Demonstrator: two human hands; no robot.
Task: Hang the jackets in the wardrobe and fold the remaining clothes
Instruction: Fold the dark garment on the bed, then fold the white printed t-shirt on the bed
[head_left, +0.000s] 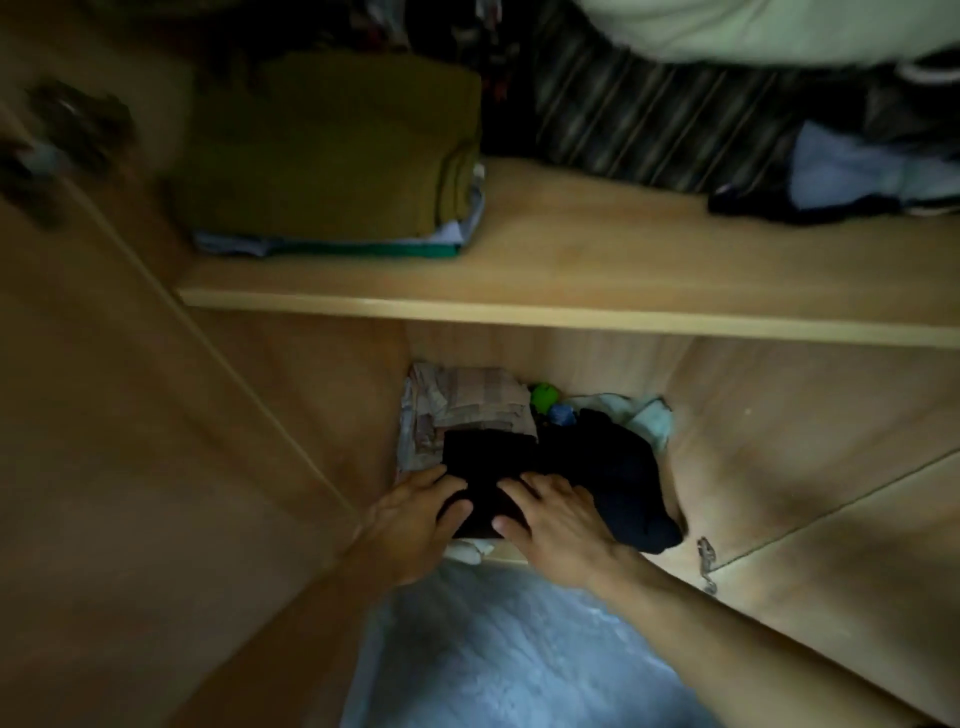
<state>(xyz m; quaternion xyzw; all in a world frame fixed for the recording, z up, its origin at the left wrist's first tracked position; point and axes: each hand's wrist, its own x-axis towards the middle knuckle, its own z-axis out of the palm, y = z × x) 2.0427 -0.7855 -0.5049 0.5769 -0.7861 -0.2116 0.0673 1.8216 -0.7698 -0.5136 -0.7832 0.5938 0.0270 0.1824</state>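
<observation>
Wooden wardrobe interior fills the frame, dim and blurred; no writing is readable. Across the middle runs a shelf (597, 260), bare between an olive folded stack (332, 150) at upper left and dark clothes at upper right. Low in the centre, the left hand (415, 519) and right hand (556, 525) lie spread, fingers flat, on a folded black garment (491, 467) atop a checked pile (467, 405).
</observation>
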